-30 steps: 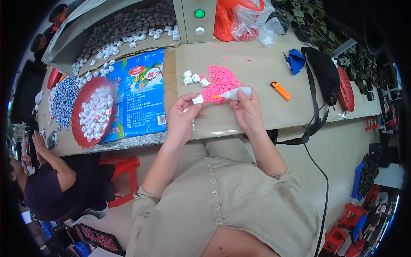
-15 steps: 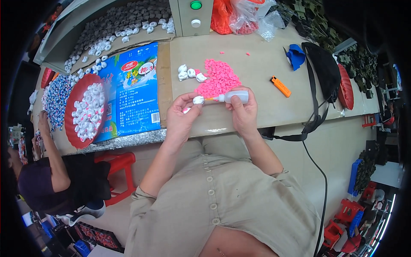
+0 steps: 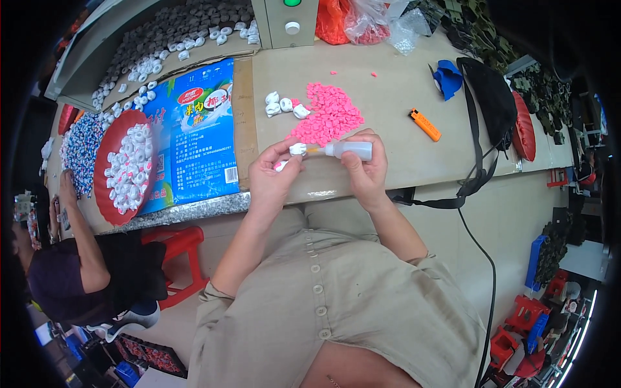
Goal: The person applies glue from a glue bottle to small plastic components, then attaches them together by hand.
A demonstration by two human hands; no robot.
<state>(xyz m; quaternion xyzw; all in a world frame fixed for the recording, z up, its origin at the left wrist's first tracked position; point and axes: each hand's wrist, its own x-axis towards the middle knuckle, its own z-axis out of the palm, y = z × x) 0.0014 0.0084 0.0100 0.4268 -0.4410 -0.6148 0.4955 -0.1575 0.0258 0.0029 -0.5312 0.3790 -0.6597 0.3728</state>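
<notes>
My left hand (image 3: 275, 171) is closed, with a small white moulded piece (image 3: 297, 149) pinched between thumb and forefinger. A second white piece with a pink part (image 3: 280, 166) is tucked in the same hand. In my right hand (image 3: 367, 171) lies a small translucent squeeze bottle (image 3: 351, 150), held sideways with the fingers wrapped round it. Its thin yellowish tip points left and reaches the pinched white piece; whether it touches is too small to tell. Just beyond my hands spreads a heap of small pink pieces (image 3: 331, 110), with several white pieces (image 3: 278, 103) at its left side.
A red tray (image 3: 103, 187) of white-and-pink pieces sits left on a blue printed sheet (image 3: 194, 136). An orange lighter-like tool (image 3: 425, 125) and a black strapped bag (image 3: 488, 103) lie to the right. A co-worker's arm (image 3: 87, 239) works at far left, beside a red stool (image 3: 181, 258).
The view has shifted slightly. Both hands keep their holds, and the bottle tip stays at the white piece.
</notes>
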